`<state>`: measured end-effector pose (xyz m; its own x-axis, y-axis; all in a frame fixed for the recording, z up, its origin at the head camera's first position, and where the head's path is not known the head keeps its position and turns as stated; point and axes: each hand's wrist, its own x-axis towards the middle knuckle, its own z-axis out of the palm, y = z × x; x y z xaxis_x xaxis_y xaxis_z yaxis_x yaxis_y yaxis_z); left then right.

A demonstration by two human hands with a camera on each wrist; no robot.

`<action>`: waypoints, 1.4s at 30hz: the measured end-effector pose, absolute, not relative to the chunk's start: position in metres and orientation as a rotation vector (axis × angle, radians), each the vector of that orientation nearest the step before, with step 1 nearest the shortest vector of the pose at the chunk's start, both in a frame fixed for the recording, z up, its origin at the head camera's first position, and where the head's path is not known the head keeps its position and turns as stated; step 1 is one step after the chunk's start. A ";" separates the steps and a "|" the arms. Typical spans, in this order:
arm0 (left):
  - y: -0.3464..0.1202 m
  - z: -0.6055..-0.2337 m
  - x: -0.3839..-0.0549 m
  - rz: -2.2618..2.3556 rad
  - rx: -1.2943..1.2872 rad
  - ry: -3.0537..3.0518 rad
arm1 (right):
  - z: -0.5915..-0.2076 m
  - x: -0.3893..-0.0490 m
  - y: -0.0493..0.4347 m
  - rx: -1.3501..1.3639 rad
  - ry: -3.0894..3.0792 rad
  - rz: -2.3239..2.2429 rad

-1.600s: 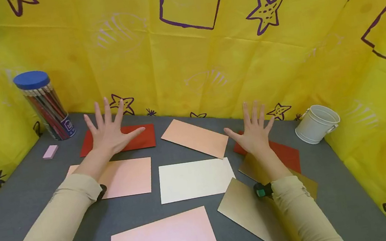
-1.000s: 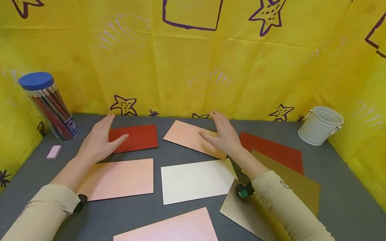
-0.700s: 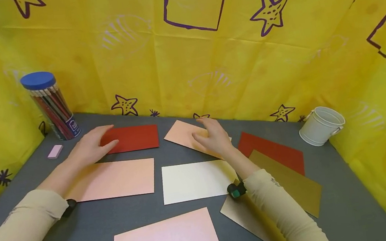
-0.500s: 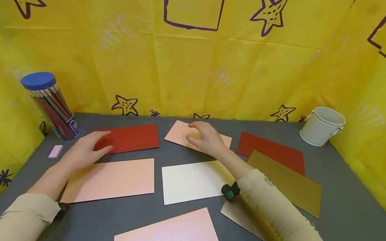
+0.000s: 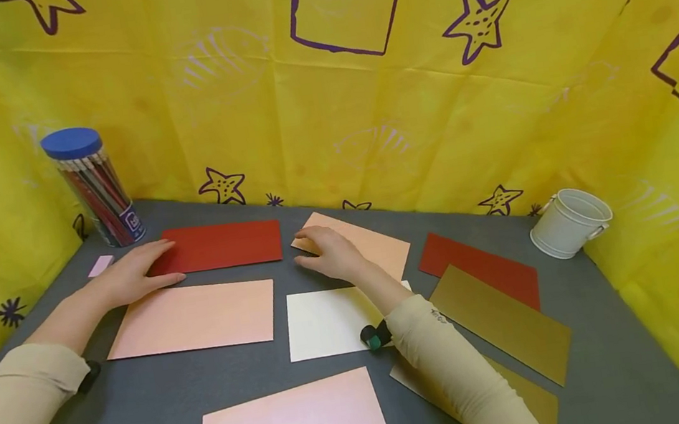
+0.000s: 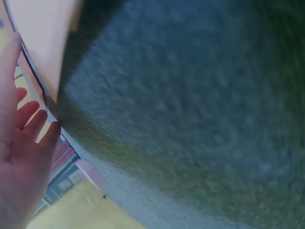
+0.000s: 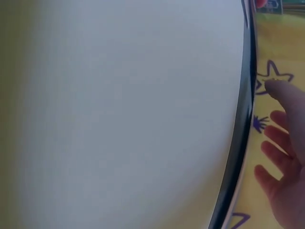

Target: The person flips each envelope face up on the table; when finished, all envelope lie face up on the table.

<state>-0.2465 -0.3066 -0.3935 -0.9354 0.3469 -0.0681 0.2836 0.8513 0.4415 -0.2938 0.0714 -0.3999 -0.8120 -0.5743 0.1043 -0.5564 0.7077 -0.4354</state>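
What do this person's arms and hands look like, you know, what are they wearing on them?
The left sleeve and right sleeve are long and cream-coloured, with a small dark marking near the right cuff. A black left wrist device and black right wrist device, the latter partly green, show beside the cuffs. The left hand and right hand are gloveless.

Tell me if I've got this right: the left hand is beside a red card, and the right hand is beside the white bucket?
Not quite: the right hand is not beside the white bucket. The head view shows it at the left end of a peach card, with the bucket off to the right. The left hand is beside a red card.
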 end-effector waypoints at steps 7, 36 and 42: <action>-0.315 -0.397 -0.250 0.650 0.464 2.861 | -0.403 -0.302 0.056 -1.027 2.771 -0.600; -0.316 -0.397 -0.248 0.369 0.592 2.985 | -0.406 -0.318 0.036 -1.101 2.752 -0.417; -0.313 -0.390 -0.249 0.468 0.511 3.037 | -0.404 -0.318 0.034 -1.061 2.873 -0.567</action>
<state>-0.2491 -0.3126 -0.3900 -0.9457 0.3241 0.0236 0.3161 0.9011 0.2969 -0.3178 0.0341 -0.4036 -0.7677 -0.6332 0.0989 -0.6233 0.7018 -0.3450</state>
